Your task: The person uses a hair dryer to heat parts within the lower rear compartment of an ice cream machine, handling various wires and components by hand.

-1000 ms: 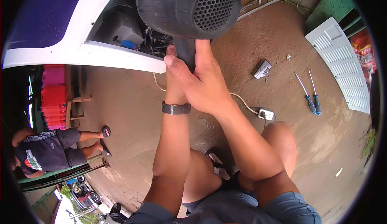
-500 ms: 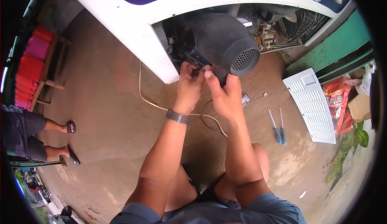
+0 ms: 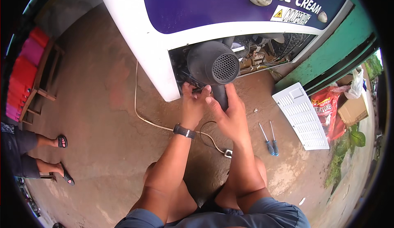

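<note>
One bulky handheld blow dryer (image 3: 201, 64) of matte black plastic, rounded in body; a circular honeycomb grille (image 3: 225, 68) was set in its rear end, faced toward the person. Its front end was hidden from view. The dryer was held at the uncovered opening of a white-and-purple cabinet (image 3: 205, 8), its straight black handle (image 3: 221, 96) clasped by the right hand (image 3: 234, 115). The left hand (image 3: 193, 107) was placed just beside it; whether anything was gripped there could not be told. Two blue-and-black-handled screwdrivers (image 3: 269, 147) were laid near a white louvred panel (image 3: 303, 117).
</note>
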### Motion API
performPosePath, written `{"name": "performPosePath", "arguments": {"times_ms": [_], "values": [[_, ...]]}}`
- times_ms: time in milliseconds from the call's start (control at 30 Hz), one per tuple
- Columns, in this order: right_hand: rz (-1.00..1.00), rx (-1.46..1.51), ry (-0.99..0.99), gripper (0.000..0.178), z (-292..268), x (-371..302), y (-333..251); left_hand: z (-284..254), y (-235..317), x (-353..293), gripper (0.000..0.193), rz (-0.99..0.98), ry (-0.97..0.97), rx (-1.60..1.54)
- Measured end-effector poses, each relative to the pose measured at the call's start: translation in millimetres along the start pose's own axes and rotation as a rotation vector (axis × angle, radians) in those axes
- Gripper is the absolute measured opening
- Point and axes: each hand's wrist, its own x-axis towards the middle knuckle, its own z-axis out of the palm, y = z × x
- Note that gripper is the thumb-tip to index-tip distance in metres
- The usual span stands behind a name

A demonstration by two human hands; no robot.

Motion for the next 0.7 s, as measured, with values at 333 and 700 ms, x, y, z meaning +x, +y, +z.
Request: {"name": "performPosePath", "arguments": {"times_ms": [333, 700], "values": [[0.127, -0.084, -0.016, 0.047, -34, -10, -22, 11, -7, -1, 0.053, 0.052, 0.041, 0.144], [0.059, -0.164, -0.019, 0.045, -59, -14, -26, 0, -24, 10, 0.052, 0.002, 0.040, 0.188]]}}
